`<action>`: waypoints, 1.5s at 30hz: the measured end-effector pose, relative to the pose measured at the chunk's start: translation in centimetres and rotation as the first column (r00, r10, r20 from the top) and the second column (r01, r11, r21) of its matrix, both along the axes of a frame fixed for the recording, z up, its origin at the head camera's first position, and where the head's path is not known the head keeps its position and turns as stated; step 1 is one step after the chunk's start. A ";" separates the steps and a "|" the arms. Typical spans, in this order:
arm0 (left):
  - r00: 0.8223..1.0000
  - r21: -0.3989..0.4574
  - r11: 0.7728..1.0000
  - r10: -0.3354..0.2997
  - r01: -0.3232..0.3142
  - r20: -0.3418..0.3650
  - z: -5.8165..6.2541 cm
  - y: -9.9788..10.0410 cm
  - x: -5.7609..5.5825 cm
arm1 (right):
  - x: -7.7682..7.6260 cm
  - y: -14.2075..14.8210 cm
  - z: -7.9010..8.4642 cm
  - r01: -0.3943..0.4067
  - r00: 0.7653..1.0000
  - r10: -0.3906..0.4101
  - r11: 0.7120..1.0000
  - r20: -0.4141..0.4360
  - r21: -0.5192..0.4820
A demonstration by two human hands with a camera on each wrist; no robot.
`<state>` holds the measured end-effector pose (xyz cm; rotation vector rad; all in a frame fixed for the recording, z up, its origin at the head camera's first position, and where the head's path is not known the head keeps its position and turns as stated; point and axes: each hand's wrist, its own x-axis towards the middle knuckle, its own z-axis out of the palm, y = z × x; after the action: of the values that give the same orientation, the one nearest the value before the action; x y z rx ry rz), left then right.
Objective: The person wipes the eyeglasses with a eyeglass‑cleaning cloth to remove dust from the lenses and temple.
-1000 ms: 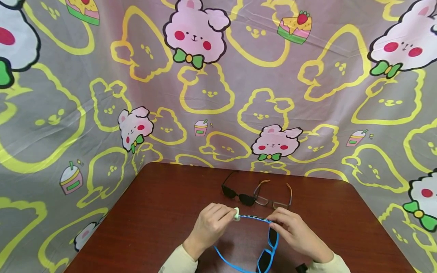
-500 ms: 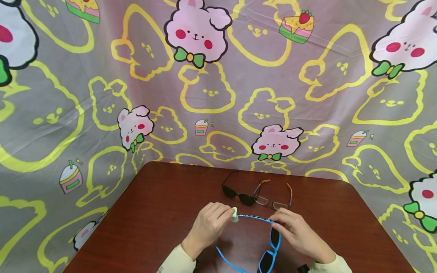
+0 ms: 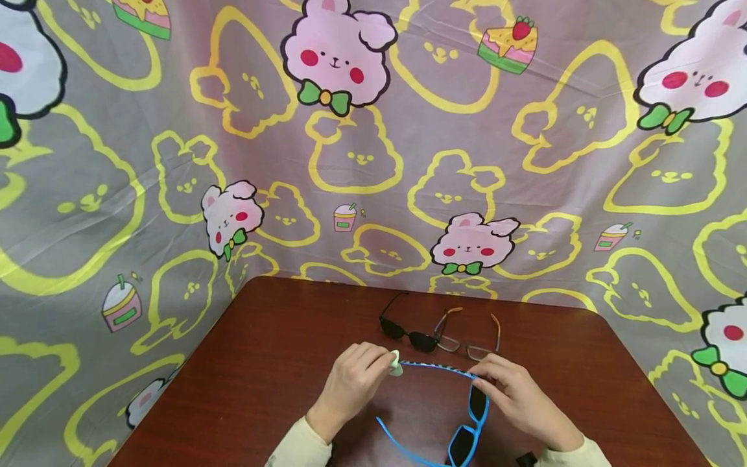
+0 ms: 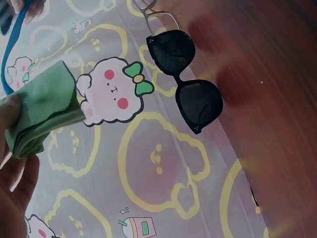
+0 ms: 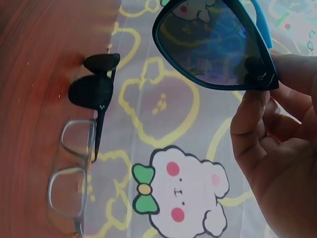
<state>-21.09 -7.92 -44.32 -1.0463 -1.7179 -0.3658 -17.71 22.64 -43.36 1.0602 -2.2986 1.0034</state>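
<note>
Blue-framed sunglasses [image 3: 480, 403] with dark lenses are held up over the table, between both hands. My right hand [image 3: 519, 397] pinches them at the corner where lens frame and temple arm meet; the right wrist view shows its thumb and fingers at that corner [image 5: 270, 82]. A small folded green cloth [image 4: 47, 101], pale in the head view, is pinched in my left hand [image 3: 353, 384] at the far end of that patterned temple arm [image 3: 438, 366]. The cloth and fingers hide the arm's tip. The other temple arm [image 3: 397, 441] sticks out freely toward the left.
Black sunglasses [image 3: 406, 335] and clear-lens eyeglasses [image 3: 467, 348] lie side by side on the brown table [image 3: 262, 363], just beyond the hands. A curtain [image 3: 362, 143] printed with cartoon rabbits encloses the table at the back and sides.
My left hand has slid left with the cloth along the temple arm, so more of the arm shows. The right hand and the blue sunglasses have shifted slightly right.
</note>
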 end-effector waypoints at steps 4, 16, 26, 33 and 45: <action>0.996 -0.019 1.000 0.020 -0.018 0.090 -0.3 -0.3 0.1 | 0.1 1.0 0.1 0.048 0.999 -0.048 0.999 0.006 -0.008; 0.970 -0.054 0.997 0.068 -0.057 0.231 -1.3 -0.9 0.0 | 0.5 5.2 -0.6 0.298 0.953 -0.297 0.955 0.064 -0.002; 0.943 -0.093 0.992 0.108 -0.082 0.314 -1.7 -1.0 0.1 | 0.8 9.5 -1.0 0.500 0.857 -0.503 0.864 0.115 0.054; 0.937 -0.111 0.992 0.101 -0.068 0.334 -1.8 -1.0 0.1 | 0.6 12.3 -1.8 0.598 0.771 -0.605 0.795 0.198 0.101; 0.926 -0.136 0.986 0.137 -0.094 0.351 -1.9 -1.2 0.1 | -0.9 18.2 -2.4 0.702 0.549 -0.730 0.667 0.407 0.250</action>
<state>-20.99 -9.08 -46.25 -0.9987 -2.1425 -0.4032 -18.60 40.82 -45.78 -0.2438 -2.7595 0.8838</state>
